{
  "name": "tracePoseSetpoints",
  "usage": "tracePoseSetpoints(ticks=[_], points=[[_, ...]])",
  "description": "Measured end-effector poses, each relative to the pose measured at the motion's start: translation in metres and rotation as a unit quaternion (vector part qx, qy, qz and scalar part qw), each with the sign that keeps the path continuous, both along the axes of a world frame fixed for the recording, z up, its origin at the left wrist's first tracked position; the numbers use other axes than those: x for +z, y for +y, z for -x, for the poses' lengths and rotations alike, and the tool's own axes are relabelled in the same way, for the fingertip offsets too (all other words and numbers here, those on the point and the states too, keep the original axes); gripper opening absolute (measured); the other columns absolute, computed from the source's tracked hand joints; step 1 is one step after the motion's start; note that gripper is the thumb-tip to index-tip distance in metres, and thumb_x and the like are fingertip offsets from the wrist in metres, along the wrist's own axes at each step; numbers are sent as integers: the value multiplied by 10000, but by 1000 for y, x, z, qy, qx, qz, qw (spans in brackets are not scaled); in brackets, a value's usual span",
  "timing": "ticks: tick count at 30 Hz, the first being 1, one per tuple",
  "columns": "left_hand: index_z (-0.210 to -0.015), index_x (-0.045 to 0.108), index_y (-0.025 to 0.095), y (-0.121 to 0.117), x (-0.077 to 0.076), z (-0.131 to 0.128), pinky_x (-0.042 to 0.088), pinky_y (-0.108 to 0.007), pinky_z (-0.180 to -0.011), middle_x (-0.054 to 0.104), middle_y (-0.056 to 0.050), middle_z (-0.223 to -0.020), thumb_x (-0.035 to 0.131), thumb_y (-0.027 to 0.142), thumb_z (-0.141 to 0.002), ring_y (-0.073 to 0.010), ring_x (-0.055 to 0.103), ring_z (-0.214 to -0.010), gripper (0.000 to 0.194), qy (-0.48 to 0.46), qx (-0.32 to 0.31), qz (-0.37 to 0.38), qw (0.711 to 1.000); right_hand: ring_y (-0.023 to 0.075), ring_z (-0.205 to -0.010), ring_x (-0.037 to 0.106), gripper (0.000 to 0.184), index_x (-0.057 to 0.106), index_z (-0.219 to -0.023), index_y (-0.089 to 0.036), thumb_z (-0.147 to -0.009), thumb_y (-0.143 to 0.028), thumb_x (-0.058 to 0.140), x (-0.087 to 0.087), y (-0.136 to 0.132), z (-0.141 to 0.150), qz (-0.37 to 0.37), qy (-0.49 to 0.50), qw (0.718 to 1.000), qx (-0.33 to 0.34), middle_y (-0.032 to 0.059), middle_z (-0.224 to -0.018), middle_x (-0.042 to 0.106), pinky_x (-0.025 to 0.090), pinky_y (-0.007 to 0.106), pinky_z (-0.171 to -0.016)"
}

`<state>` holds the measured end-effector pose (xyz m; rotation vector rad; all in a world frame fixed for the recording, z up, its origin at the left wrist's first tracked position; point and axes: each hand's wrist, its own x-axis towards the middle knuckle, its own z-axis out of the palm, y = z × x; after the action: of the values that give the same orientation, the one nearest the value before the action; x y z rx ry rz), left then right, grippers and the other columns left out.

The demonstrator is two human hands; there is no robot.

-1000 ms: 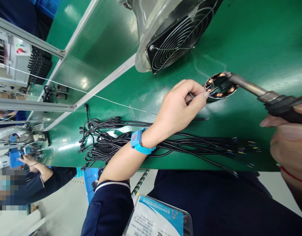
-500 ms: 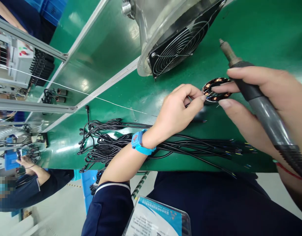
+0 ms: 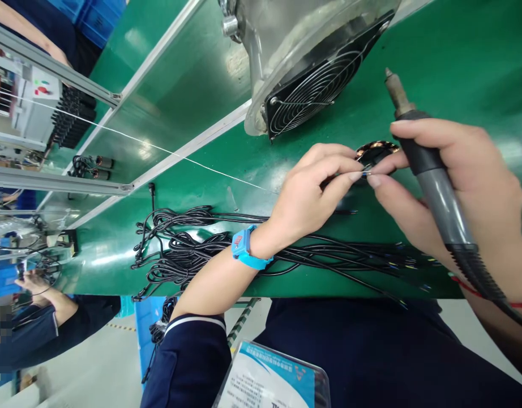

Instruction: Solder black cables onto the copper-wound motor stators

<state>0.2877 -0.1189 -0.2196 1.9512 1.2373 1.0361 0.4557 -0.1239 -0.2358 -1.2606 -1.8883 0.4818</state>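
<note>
Glossy black cables (image 3: 180,260) lie in loose, rubbery coils, their straighter lengths trailing right to small coloured tips, with a smooth blue wristband (image 3: 243,245) crossing above them. The left hand (image 3: 314,184) pinches fine wire ends (image 3: 366,171) between thumb and forefinger; beyond it stands a black fan (image 3: 316,96) with a concentric metal wire guard, set against a cloudy grey hood (image 3: 282,34). The copper-wound ring (image 3: 376,145) sits just behind the fingertips, partly hidden. The right hand (image 3: 486,170) grasps a soldering iron (image 3: 443,209), metal-tipped, grey-handled and ribbed at the cord, while its thumb and forefinger meet the wire ends. A co-worker's hand (image 3: 31,283), an aluminium profile (image 3: 61,180) and pale floor (image 3: 99,362) occupy the left, and a smooth green tabletop (image 3: 477,56) with blurred reflections stretches rightward
</note>
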Motion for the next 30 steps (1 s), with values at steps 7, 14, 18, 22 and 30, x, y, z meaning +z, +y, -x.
tracePoseSetpoints(ticks=[7,14,18,22,30], points=[[-956,580,136,-2,-6,2,450,-279,-888,590,-100,-1032,475,178,-891,-141,549,-1017,131,100,-20,-91,991,123,-1195,485,435,503,-1293,-234,-864,-221,573,1,6,5,8,34,999,0,-19,-977,619,491,237,-904],[-766,559,135,0,-3,0,452,-235,-790,580,-52,-828,491,69,-824,-112,542,-856,111,67,7,-91,994,152,-1235,471,421,479,-1330,-242,-920,-334,498,1,7,-16,26,14,998,63,4,-1066,616,404,364,-1062],[-736,561,136,2,-2,1,454,-221,-794,587,-36,-812,514,37,-792,-103,549,-845,123,57,30,-33,997,186,-1200,503,488,455,-1340,-241,-924,-495,459,-7,16,-24,20,-14,991,134,22,-1058,617,430,414,-1028],[-729,569,144,4,-1,3,456,-224,-814,591,-25,-811,533,50,-781,-103,555,-848,114,56,47,9,997,178,-1077,566,430,477,-1304,-236,-933,-452,458,-13,25,-12,6,-38,994,106,20,-1029,610,477,394,-940],[-716,567,140,3,1,1,454,-211,-745,583,-23,-823,545,71,-772,-90,545,-805,92,41,59,74,995,211,-1073,567,445,430,-1338,-170,-931,-341,482,-9,16,-7,-46,-63,994,71,52,-1047,614,461,457,-935]])
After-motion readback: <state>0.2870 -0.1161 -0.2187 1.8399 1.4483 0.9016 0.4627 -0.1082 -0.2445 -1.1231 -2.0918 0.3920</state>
